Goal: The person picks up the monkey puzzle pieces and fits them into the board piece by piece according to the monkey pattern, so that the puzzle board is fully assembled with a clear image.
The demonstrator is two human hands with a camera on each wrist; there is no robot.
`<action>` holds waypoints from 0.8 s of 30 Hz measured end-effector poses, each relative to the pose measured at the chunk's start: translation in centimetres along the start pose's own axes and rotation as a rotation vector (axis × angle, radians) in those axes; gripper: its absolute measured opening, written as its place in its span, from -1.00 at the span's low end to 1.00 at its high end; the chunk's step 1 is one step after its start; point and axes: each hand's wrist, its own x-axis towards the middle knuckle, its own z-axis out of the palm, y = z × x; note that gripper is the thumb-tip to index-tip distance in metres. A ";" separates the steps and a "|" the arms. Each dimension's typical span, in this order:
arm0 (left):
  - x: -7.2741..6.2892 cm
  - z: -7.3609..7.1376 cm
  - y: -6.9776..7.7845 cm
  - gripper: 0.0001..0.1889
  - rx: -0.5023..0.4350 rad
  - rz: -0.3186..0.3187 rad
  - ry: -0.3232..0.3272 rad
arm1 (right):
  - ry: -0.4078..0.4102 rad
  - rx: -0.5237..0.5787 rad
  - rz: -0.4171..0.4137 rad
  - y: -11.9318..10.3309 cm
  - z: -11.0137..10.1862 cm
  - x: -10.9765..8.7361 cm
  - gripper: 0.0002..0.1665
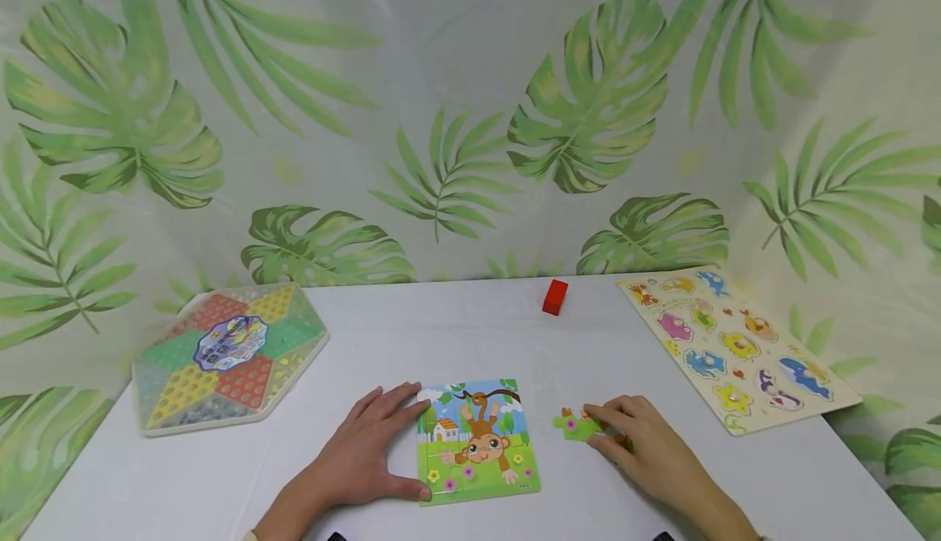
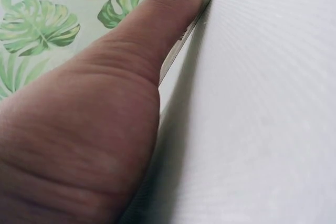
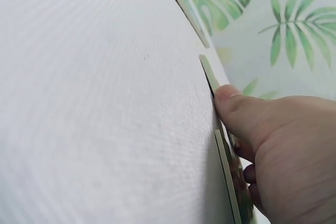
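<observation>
A square monkey jigsaw puzzle [image 1: 481, 463] lies flat on the table. My left hand [image 1: 367, 451] rests along its left side, the thumb on the lower left corner and the fingers spread at the upper left; the left wrist view shows the thumb [image 2: 152, 19] on the edge. To the right of the puzzle, my right hand [image 1: 647, 443] pinches a green puzzle piece [image 1: 572, 426] with a pink flower on it. In the right wrist view the thumb [image 3: 231, 100] touches that thin piece [image 3: 207, 69]. Another thin flat piece [image 3: 227, 177] shows beneath the hand, mostly hidden.
A hexagonal Chinese checkers board [image 1: 243, 353] lies at the left. A red block [image 1: 555, 297] stands near the back edge. At the right, a sea animal peg board [image 1: 735, 349] reaches past the table edge. A leaf-patterned cloth [image 1: 470, 75] hangs behind.
</observation>
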 end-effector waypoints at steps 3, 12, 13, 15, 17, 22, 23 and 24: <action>0.0 0.1 0.0 0.20 -0.003 -0.002 -0.001 | 0.003 -0.032 -0.015 -0.1 0.1 0.0 -0.55; 0.0 0.1 -0.1 0.19 0.004 0.001 0.002 | 0.033 -0.089 -0.039 -0.1 0.5 0.0 -0.60; 0.0 0.1 -0.1 0.19 0.005 0.002 0.004 | 0.035 -0.094 -0.040 -0.1 0.5 0.0 -0.60; 0.0 0.0 -0.1 0.19 0.009 0.004 0.006 | 0.037 -0.098 -0.038 -0.2 0.6 0.0 -0.60; 0.0 0.0 -0.1 0.19 0.012 0.005 0.007 | 0.039 -0.096 -0.035 -0.4 0.6 0.0 -0.60; 0.0 0.0 -0.1 0.19 0.012 -0.002 0.003 | 0.056 -0.076 -0.057 -1.2 1.0 0.0 -0.58; 0.0 0.0 -0.1 0.19 0.011 -0.004 0.002 | 0.059 -0.073 -0.063 -1.4 1.1 -0.1 -0.58; 0.0 0.1 0.0 0.19 0.008 -0.007 0.001 | 0.062 -0.068 -0.067 -1.5 1.2 -0.1 -0.58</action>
